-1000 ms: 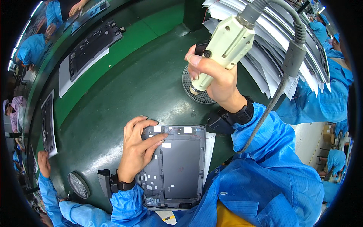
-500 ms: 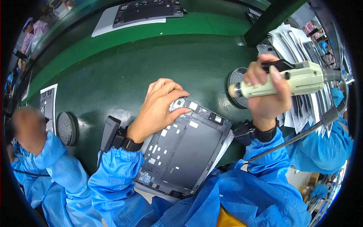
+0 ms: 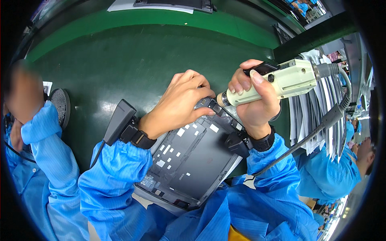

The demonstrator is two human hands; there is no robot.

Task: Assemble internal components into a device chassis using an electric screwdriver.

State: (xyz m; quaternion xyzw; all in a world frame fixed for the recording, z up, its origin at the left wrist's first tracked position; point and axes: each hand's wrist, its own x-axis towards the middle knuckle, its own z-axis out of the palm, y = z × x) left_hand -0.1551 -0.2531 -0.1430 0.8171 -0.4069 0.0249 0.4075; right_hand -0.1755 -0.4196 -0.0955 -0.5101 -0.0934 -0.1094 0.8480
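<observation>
A dark grey flat device housing [image 3: 197,156], dotted with small white stickers, lies tilted in front of me. My left hand [image 3: 175,104] grips its far corner, thumb on the inner face and fingers curled over the edge. In my right hand [image 3: 257,106] is a cream electric screwdriver [image 3: 291,78], held almost level with its black lever under the fingers. The screwdriver's nose is right beside my left fingertips at the housing's far edge. Its bit is hidden, so contact cannot be made out.
Housings interleaved with white sheets form a stack [image 3: 317,112] on the right, near a dark green post [image 3: 317,36]. A grey cable [image 3: 293,148] trails from the screwdriver. At left are a round textured dish [image 3: 62,106] and a co-worker's hand [image 3: 24,92]. Another housing [image 3: 177,4] lies at the back.
My right hand has brought the screwdriver left to the housing's far edge, beside my left fingers. My left fingers have curled further over that corner. The whole view has shifted.
</observation>
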